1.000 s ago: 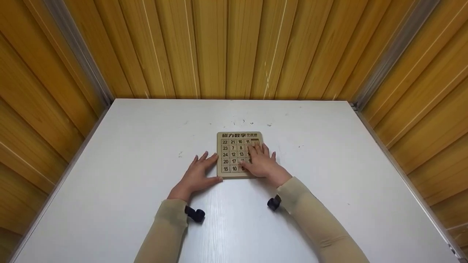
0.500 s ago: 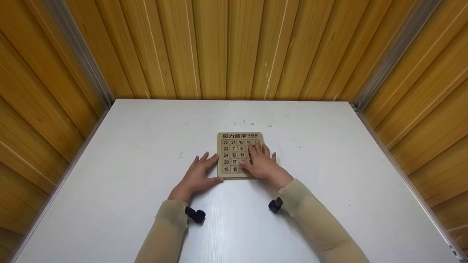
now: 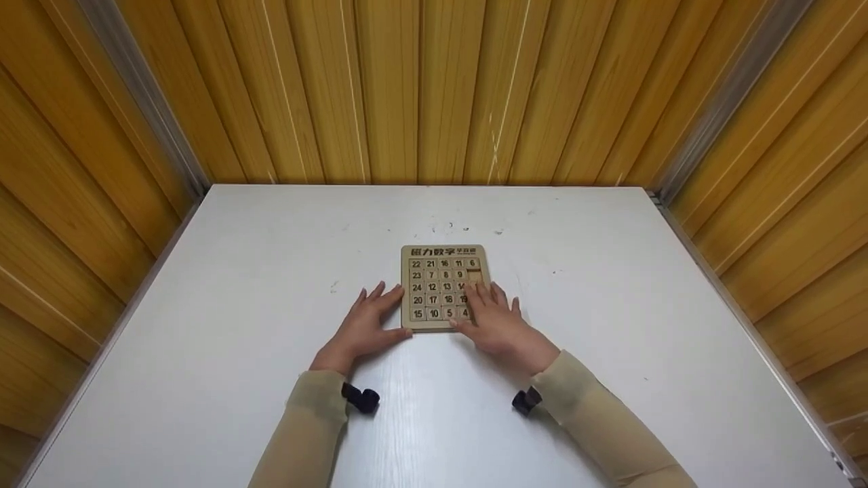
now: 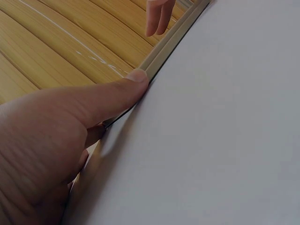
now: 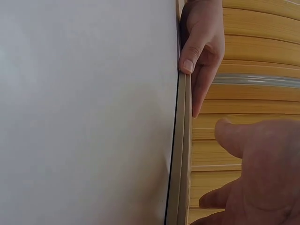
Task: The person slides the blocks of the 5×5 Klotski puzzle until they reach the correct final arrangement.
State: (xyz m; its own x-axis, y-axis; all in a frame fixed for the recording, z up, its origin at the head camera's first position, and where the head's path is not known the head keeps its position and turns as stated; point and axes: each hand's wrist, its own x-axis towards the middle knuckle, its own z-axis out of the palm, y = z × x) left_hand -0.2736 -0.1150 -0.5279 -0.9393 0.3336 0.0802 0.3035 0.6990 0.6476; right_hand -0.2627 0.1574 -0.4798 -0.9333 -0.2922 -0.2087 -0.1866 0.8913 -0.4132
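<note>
A wooden number slide puzzle (image 3: 432, 325) lies on the white table, its square tiles printed with numbers. Its top row reads 22, 21, 16, 11, 6, and a vacant slot (image 3: 474, 275) shows at the right end of the second row. My left hand (image 3: 366, 325) holds the near left corner, thumb (image 4: 137, 76) against the front edge and forefinger along the left side. Over the lower right part is my right hand (image 3: 502, 329), fingers extended and spread, fingertips above the right-hand tiles. Its palm and fingers hide several tiles there.
The white table (image 3: 237, 271) extends around the puzzle on all sides, with small dark marks (image 3: 466, 228) beyond it. Wood-look panels (image 3: 393, 95) stand behind and at both sides. Each wrist carries a small black camera (image 3: 366, 400).
The 6 tile has gone up into the top right corner, which leaves the slot below it vacant. My right hand has drawn back toward me; the left stays at the corner.
</note>
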